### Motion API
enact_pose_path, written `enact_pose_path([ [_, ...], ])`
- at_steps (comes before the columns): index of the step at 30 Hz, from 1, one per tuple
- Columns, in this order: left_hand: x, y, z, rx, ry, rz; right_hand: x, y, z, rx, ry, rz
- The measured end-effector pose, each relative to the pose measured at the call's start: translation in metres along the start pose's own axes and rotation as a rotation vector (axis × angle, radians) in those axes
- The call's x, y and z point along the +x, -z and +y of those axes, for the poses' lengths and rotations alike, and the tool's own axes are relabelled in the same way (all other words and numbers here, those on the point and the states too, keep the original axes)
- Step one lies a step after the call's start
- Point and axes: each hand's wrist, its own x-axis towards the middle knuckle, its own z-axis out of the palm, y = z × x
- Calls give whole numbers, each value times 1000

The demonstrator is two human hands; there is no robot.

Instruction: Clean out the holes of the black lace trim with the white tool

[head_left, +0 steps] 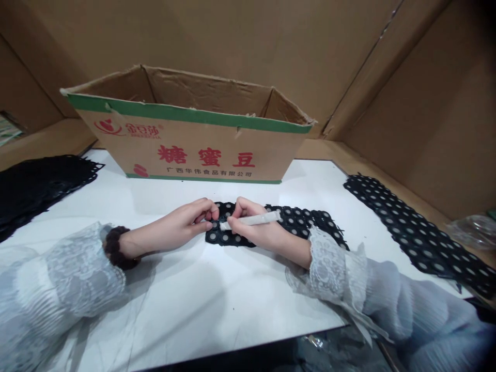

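A black sheet set with rows of pale round discs (297,221) lies flat on the white tabletop, in front of the cardboard box. My right hand (259,227) grips a slim white pen-like tool (258,219), its tip pointing left and down at the sheet's left part. Across from that tip, my left hand (189,221) is closed, thumb and curled index finger pinching the left edge of the sheet. Part of the sheet is hidden under my right hand and wrist.
An open cardboard box (194,139) with green edges and red print stands behind my hands. At the right lies a longer black sheet with pale discs (418,232). A heap of black sheets (42,188) is at the left. Cardboard walls (240,36) enclose the back and sides.
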Motion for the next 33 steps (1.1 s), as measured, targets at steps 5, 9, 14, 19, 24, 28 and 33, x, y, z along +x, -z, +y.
enact_pose_path([
  [5,1,0,-1,6,3,-1,3,3,4,18,-2,-27],
  [9,1,1,1,4,1,-1,4,5,8,89,-21,-72],
  [14,0,1,1,6,-1,5,1,4,4,50,-29,-8],
  [19,-1,1,1,6,7,0,2,4,2,137,-60,-38],
  [24,0,1,0,6,17,4,3,3,7,199,-61,-43],
  [28,0,0,0,-4,13,1,3,4,8,198,-45,-49],
  [33,0,0,0,-23,5,-2,4,2,9,210,-52,-30],
])
